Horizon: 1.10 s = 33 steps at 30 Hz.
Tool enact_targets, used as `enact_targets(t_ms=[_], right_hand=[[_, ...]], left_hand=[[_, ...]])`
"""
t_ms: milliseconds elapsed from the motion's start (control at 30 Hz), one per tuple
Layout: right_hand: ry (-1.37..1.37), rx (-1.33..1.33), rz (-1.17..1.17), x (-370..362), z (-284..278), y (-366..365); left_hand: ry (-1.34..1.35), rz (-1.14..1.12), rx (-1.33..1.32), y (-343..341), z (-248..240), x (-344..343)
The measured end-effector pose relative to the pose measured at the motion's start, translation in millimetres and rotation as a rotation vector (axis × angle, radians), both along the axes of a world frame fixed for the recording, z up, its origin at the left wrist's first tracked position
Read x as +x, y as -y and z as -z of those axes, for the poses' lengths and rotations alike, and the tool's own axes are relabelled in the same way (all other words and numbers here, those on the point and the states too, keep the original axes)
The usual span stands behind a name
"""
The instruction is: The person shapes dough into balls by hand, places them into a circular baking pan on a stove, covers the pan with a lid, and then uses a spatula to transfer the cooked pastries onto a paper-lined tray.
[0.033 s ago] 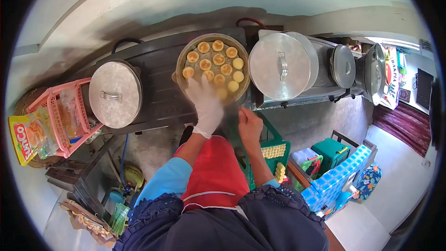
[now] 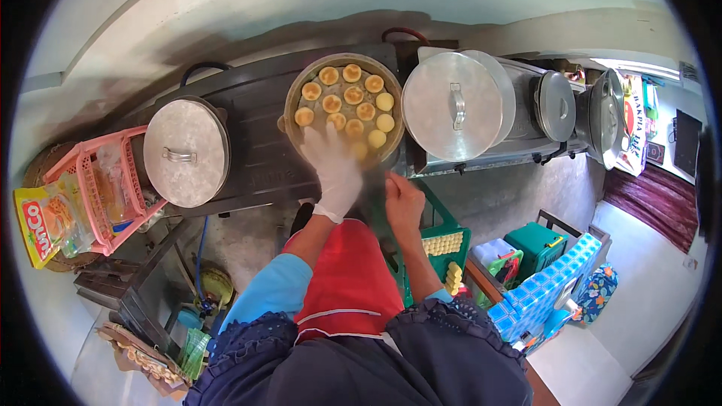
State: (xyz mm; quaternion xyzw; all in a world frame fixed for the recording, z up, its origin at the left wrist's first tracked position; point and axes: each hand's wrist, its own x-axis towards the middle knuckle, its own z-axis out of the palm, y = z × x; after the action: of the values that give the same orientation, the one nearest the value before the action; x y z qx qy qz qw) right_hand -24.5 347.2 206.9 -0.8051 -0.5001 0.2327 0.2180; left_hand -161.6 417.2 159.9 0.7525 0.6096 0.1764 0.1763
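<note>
My left hand, in a white glove, reaches over the near part of a round pan on the stove. Its fingers look stretched and apart, though blur softens the tips near the lowest cakes. Several small round cakes lie in the pan: most have browned tops, such as the browned cake, while those on the right, like the pale cake, are yellow. My bare right hand is closed just off the stove's front edge, near the pan's lower right. Whatever it may grip cannot be made out.
Left of the pan sits a lidded pot, beside a pink basket. A large metal lid is close on the right, with more lidded pans beyond. Below my right hand stands a green crate near trays of pale dough pieces.
</note>
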Motion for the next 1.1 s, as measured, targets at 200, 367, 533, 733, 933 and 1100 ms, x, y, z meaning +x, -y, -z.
enact_targets(t_ms=[200,367,533,733,933,1100], right_hand=[[-0.323,0.001,0.114,3,-26,17],[-0.266,-0.043,0.147,17,-28,7],[-0.06,0.11,0.055,21,-19,-9],[0.109,0.064,0.015,21,-4,-12],[-0.201,0.083,0.162,17,-25,-1],[0.141,0.212,0.026,22,-11,-23]], left_hand=[[-0.018,0.017,-0.012,6,0,5],[-0.09,-0.051,-0.045,0,-10,8],[0.065,0.003,0.05,-11,-8,19],[-0.026,0.024,-0.077,-16,-4,42],[-0.001,0.018,-0.058,-16,0,43],[-0.02,-0.002,0.02,-28,2,54]])
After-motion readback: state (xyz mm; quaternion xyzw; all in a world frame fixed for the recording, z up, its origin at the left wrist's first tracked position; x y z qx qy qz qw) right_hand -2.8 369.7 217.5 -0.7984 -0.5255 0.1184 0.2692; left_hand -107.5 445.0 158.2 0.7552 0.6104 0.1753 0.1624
